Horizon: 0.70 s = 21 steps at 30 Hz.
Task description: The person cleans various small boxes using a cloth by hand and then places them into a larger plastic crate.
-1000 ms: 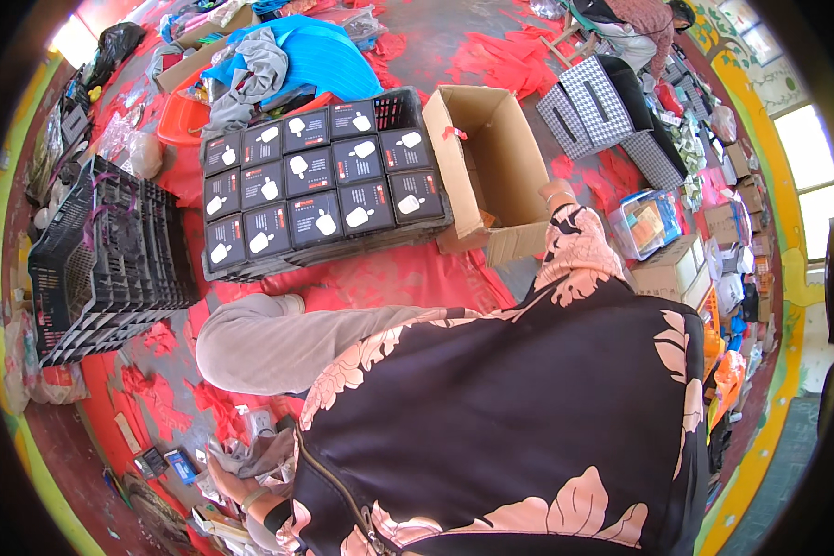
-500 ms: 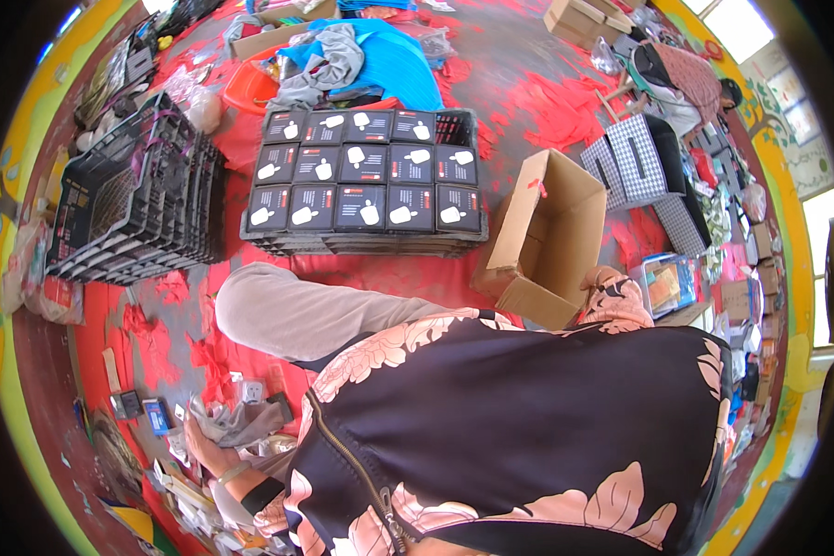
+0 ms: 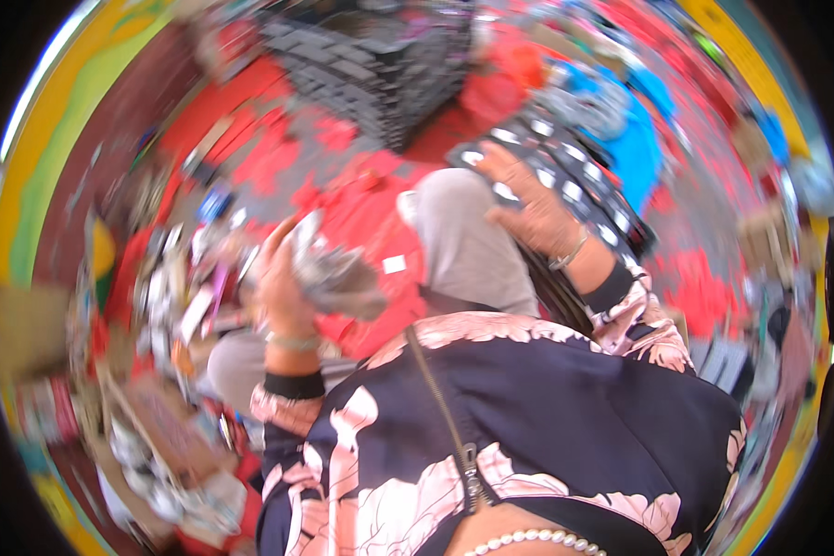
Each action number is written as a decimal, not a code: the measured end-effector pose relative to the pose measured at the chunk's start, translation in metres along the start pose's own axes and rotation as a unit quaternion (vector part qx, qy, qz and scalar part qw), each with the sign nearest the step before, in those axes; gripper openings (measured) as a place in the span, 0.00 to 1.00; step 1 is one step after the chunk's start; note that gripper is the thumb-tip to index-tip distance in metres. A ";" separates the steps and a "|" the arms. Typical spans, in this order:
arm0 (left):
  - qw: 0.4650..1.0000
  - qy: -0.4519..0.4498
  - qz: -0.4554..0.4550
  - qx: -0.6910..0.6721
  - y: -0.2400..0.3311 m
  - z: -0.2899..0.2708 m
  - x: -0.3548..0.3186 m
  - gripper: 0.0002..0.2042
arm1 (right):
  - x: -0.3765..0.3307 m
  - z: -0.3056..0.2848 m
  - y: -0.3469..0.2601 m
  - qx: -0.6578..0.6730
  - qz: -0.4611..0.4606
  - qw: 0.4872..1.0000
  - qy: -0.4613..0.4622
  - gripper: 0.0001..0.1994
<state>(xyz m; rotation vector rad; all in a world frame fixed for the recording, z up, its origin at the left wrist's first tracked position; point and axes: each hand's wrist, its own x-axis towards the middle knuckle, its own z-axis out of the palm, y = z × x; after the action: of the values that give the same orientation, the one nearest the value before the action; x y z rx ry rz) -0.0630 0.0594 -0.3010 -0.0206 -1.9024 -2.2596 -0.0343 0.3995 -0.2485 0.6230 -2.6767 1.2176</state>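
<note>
My left hand (image 3: 285, 292) is closed on a crumpled grey cloth (image 3: 332, 271), which bunches up on the thumb side, left of my raised knee (image 3: 459, 218). My right hand (image 3: 537, 208) is in the air just right of that knee, fingers stretched and thumb apart, with nothing in it. Beyond it lies a crate of small black boxes with white pictures (image 3: 573, 159), partly hidden by the hand. A small white square (image 3: 394, 265) shows on the red floor covering between my hands. Motion smears much of the view.
Stacked black plastic crates (image 3: 371, 79) stand ahead. Blue sheeting (image 3: 641, 157) with grey fabric lies beyond the black boxes. To my left is a clutter of small packages (image 3: 190, 306), and a small blue box (image 3: 215, 202). Torn red sheeting (image 3: 361, 199) covers the floor.
My view has swung left, so crates and boxes appear farther right. My right hand, hidden before, has come into view. My left hand has lifted the grey cloth from beside the floor clutter.
</note>
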 end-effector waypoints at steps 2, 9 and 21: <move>0.974 0.080 -0.094 -0.188 0.011 0.011 -0.003 0.13 | 0.049 0.071 -0.033 0.106 -0.143 0.978 -0.109 0.36; 0.871 0.065 -0.199 -0.445 -0.033 -0.049 0.011 0.13 | 0.123 0.208 -0.059 0.291 -0.151 0.900 -0.286 0.33; 0.979 0.201 -0.013 -0.024 0.094 -0.220 0.008 0.12 | 0.196 0.192 0.019 0.629 0.285 0.707 -0.156 0.18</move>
<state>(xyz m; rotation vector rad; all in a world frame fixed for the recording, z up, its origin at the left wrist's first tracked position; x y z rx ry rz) -0.0321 -0.1723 -0.2473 0.4234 -1.6410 -2.1224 -0.2108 0.2065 -0.3327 -0.0062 -1.7995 3.3763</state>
